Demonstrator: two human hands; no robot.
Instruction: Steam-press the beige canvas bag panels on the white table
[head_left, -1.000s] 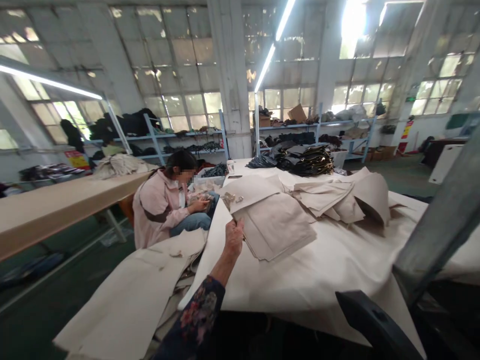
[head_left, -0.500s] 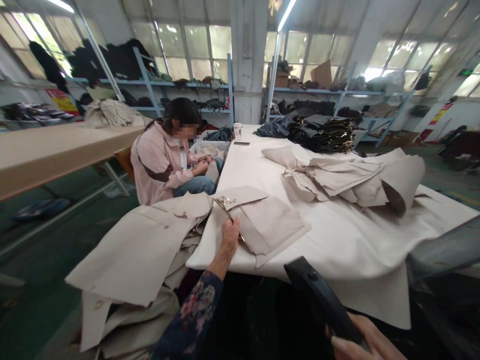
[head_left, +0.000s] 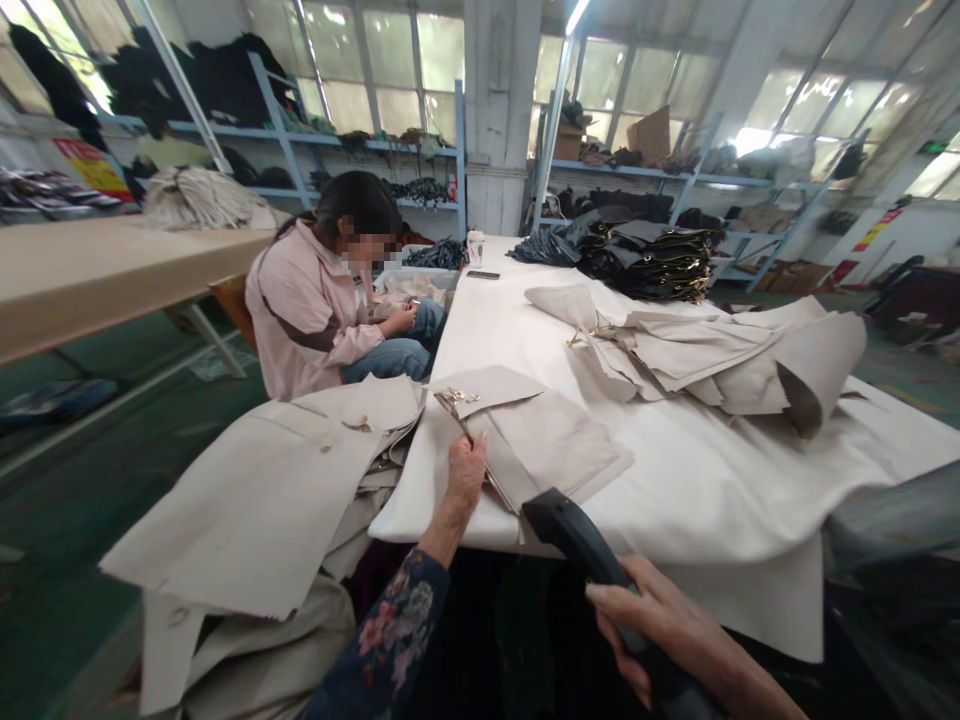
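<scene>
My left hand (head_left: 466, 470) is closed on the near left edge of a beige bag piece (head_left: 555, 435). This piece lies on the white-covered table (head_left: 660, 500) and has gold-coloured metal fittings (head_left: 457, 398) at its far left corner. In my right hand (head_left: 652, 620) is a black hand-held tool (head_left: 577, 530) with a blunt nose, its exact kind unclear. My fingers wrap round its body, and its nose sits just off the near corner of the beige piece. To the left hangs a heap of similar beige pieces (head_left: 255, 500) with small metal studs.
More beige pieces (head_left: 697, 350) lie heaped on the right of the table. Farther back are a stack of black pieces (head_left: 645, 260), a phone (head_left: 483, 274) and a cup (head_left: 475, 248). A co-worker in pink (head_left: 300, 300) sits at the table's left side.
My right hand has brought the black tool up and left, closer to the beige piece. My left hand keeps its grip. The view has shifted slightly.
</scene>
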